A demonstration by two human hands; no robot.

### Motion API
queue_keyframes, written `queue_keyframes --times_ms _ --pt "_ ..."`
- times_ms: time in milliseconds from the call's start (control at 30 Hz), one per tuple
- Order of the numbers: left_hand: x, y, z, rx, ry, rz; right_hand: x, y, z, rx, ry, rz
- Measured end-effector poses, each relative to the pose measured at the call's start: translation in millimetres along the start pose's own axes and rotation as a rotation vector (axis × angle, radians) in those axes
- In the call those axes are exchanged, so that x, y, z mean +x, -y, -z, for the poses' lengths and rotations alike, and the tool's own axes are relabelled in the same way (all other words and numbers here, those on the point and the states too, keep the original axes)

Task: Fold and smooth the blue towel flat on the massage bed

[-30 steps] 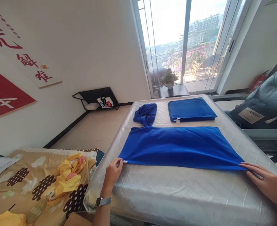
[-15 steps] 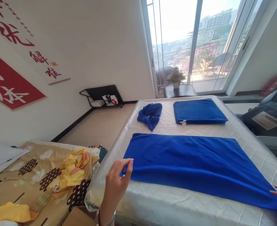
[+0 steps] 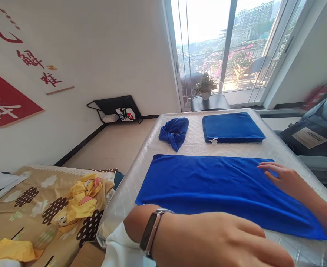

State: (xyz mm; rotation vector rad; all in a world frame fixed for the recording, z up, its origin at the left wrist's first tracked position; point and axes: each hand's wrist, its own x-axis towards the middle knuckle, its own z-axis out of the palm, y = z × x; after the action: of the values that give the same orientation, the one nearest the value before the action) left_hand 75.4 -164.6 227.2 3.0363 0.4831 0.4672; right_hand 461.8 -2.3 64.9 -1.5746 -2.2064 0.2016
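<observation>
A blue towel (image 3: 197, 181) lies spread as a long rectangle across the near part of the bed, with low wrinkles along its front. My right hand (image 3: 284, 178) is over its far right corner, fingers stretched out; I cannot tell whether they touch the fabric. Close to the camera, my left hand (image 3: 221, 241) reaches rightward across the towel's front edge, a wristband on its wrist. Its fingertips are cut off by the bottom of the view. Behind the towel are a crumpled blue towel (image 3: 174, 131) and a neat stack of folded blue towels (image 3: 233, 127).
The plastic-covered mattress (image 3: 135, 178) carries the towels. To the left is a second bed with a patterned sheet (image 3: 35, 218) and yellow clothing (image 3: 84, 196). A chair with a potted plant (image 3: 205, 89) stands by the glass door. Dark bags (image 3: 313, 129) sit at the right.
My left hand has swung from the towel's left end toward the right, close to the camera. My right hand has come in from the right edge to the far right corner.
</observation>
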Motion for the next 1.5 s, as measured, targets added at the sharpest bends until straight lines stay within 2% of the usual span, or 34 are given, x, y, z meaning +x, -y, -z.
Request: queue_keyframes --times_ms 67,133,200,267,333,433,533,600,667,733,833,933,1000,1067,1133,1233,1400,1500 --pt "20 45 -14.9 -0.013 -0.005 0.053 14 -11 -14 -0.039 -0.008 -0.030" --pt "22 105 -39.5 0.027 -0.026 0.236 22 -24 -31 -0.075 -0.020 -0.051" --pt "2 174 -67.5 0.134 -0.042 0.640 22 -37 -48 -0.103 -0.023 -0.063" --pt "-28 241 -94.5 0.197 0.037 1.018 19 -46 -61 -0.129 -0.020 -0.066" --pt "-53 296 -119.9 0.160 0.107 1.231 14 -49 -68 -0.159 -0.025 -0.070" --pt "-62 348 -155.2 0.076 0.050 1.277 11 -48 -70 -0.194 -0.020 -0.082" --pt "-43 378 -181.9 -0.041 -0.082 1.219 11 -46 -68 -0.212 0.009 -0.112" --pt "-33 392 -190.0 -0.122 -0.134 1.169 11 -46 -67 -0.224 0.030 -0.136" --pt "-34 399 -188.5 -0.166 -0.185 1.103 11 -47 -68 -0.236 0.042 -0.152" --pt "-51 392 -178.4 -0.169 -0.243 1.026 10 -48 -69 -0.245 0.043 -0.159" --pt "-96 356 -155.3 -0.141 -0.263 0.949 9 -50 -70 -0.253 0.036 -0.156" --pt "-142 302 -138.3 -0.088 -0.133 0.994 9 -53 -73 -0.252 0.027 -0.147" --pt "-162 271 -136.0 -0.009 -0.035 1.051 10 -55 -74 -0.247 0.024 -0.143" --pt "-173 252 -139.7 0.077 0.038 1.084 11 -57 -75 -0.242 0.022 -0.138" --pt "-177 247 -145.8 0.128 0.088 1.098 13 -57 -75 -0.238 0.028 -0.132" --pt "-179 255 -152.4 0.138 0.151 1.127 14 -61 -74 -0.234 0.060 -0.132" --pt "-183 266 -148.8 0.114 0.191 1.140 18 -70 -64 -0.270 0.150 -0.193" --pt "-166 258 -144.1 0.187 0.165 1.171 23 -47 -59 -0.332 0.134 -0.256"
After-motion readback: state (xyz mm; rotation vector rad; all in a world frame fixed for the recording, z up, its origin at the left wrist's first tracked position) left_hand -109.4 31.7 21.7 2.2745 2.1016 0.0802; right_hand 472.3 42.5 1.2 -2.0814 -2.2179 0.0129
